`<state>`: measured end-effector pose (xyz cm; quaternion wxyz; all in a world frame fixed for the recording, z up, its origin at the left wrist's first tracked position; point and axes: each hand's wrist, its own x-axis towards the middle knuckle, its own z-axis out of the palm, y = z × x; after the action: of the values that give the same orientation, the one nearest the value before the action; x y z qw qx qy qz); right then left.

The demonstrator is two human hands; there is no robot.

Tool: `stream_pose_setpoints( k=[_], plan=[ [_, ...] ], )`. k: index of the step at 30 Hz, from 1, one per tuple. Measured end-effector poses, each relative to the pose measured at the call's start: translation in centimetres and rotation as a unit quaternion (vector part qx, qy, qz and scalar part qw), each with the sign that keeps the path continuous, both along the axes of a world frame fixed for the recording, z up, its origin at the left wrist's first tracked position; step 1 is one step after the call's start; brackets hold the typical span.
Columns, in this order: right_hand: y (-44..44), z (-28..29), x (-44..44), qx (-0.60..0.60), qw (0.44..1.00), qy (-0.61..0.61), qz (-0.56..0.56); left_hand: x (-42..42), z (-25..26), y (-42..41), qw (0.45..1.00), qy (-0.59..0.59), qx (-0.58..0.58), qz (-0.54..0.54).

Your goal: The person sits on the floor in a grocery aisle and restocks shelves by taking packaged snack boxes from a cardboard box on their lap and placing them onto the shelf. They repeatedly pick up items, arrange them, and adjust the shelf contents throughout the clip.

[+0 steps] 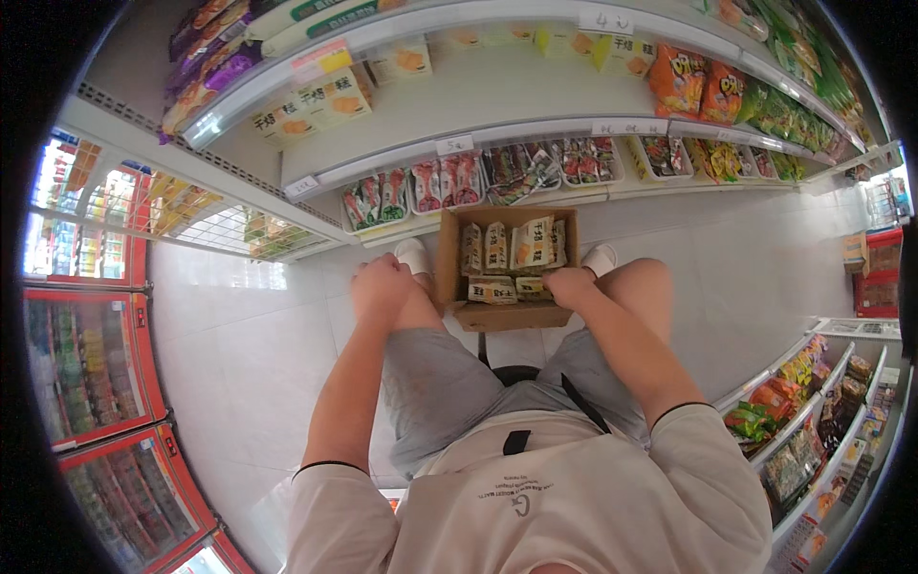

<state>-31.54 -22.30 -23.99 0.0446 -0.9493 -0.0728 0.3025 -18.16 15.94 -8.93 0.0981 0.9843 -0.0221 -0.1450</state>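
Observation:
An open cardboard box (pixel 448 262) stands between my feet, holding several pale packets of cake (pixel 536 242), some upright at the far side. My right hand (pixel 570 287) reaches over the box's near right part, its fingertips at a smaller yellowish packet (pixel 531 288); whether they grip it I cannot tell. Another packet (pixel 492 290) lies just left of that one. My left hand (pixel 384 281) rests on my left knee, outside the box, with the fingers curled and nothing seen in it.
Ahead is a shelf unit (pixel 401 158) with white trays of small snack packs (pixel 446 181) at its bottom and cake packets (pixel 326 104) above. Red-framed glass-door coolers (pixel 154 359) line the left. Another snack shelf (pixel 803 402) stands at the right.

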Motion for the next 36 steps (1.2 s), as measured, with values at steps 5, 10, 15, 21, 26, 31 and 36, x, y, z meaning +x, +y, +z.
stream_pose_setpoints(
  k=[5,10,15,21,26,31,36],
  plan=[
    [2.9,1.8,1.3,-0.004,1.000,-0.024,0.018,-0.4,0.5,2.0,1.000,0.010,-0.013,0.021],
    [6.9,6.9,8.0,0.223,0.955,-0.166,-0.108,-0.8,-0.4,3.5,0.998,-0.011,-0.055,0.021],
    [13.2,15.9,20.6,0.355,0.890,-0.260,-0.116,-0.9,0.9,4.2,0.996,-0.004,-0.077,0.048],
    [19.2,20.5,36.6,0.403,0.835,-0.348,-0.138,-0.5,0.1,6.3,0.994,-0.014,-0.091,0.061],
    [22.9,22.2,44.6,0.401,0.813,-0.402,-0.128,-0.6,0.0,7.8,0.992,-0.003,-0.094,0.083],
    [24.0,20.7,47.6,0.410,0.799,-0.399,-0.183,0.0,-1.3,8.5,0.991,-0.027,-0.104,0.082],
    [24.4,20.7,43.8,0.378,0.777,-0.448,-0.229,-0.2,-1.4,8.9,0.990,-0.031,-0.104,0.088]
  ],
)
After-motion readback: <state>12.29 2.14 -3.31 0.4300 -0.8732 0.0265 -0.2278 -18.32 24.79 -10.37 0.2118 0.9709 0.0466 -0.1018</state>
